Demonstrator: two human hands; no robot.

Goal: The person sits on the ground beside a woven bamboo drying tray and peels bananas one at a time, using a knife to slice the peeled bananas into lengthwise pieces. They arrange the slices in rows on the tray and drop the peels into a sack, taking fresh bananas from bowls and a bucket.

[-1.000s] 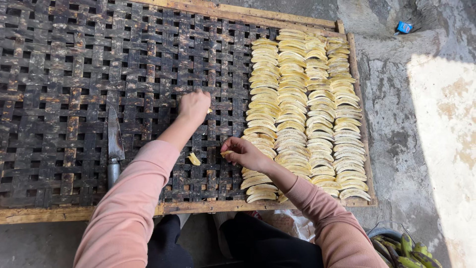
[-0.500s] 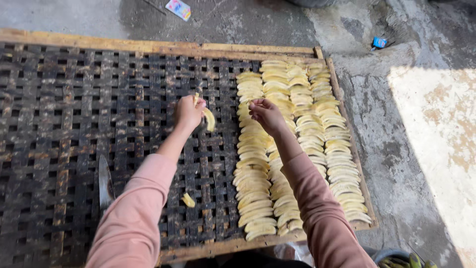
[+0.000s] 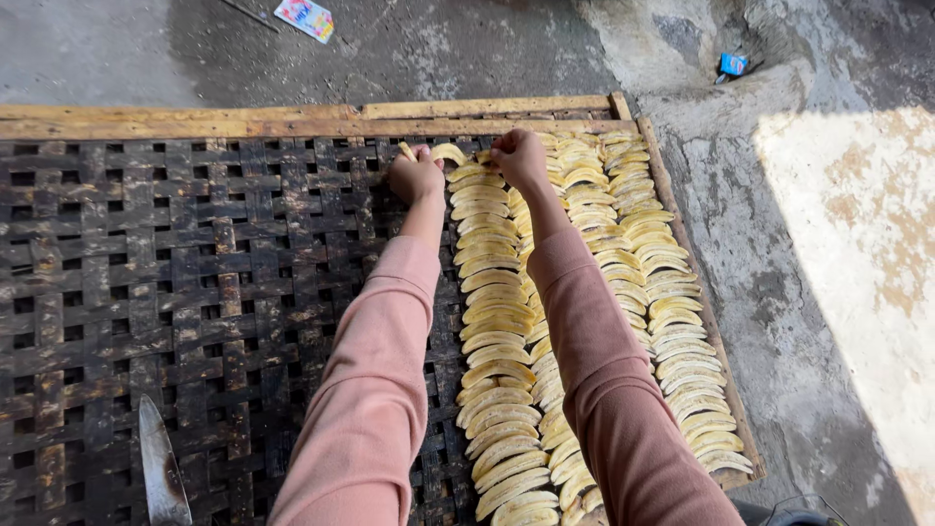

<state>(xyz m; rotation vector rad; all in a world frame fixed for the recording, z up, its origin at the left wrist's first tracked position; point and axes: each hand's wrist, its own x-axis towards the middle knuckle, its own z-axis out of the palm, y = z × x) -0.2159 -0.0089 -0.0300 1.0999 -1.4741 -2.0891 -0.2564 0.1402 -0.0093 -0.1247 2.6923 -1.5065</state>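
Both hands reached the far edge; banana slice between left hand and right hand.

An outdoor drying yard — woven rack of banana slices on bare concrete.

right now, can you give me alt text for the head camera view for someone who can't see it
Two hands in pink sleeves, the left hand and the right hand, reach to the far edge of a dark woven lattice drying rack in a wooden frame, each touching pale yellow curved banana slices laid in overlapping rows. A steel knife blade lies at the near left.
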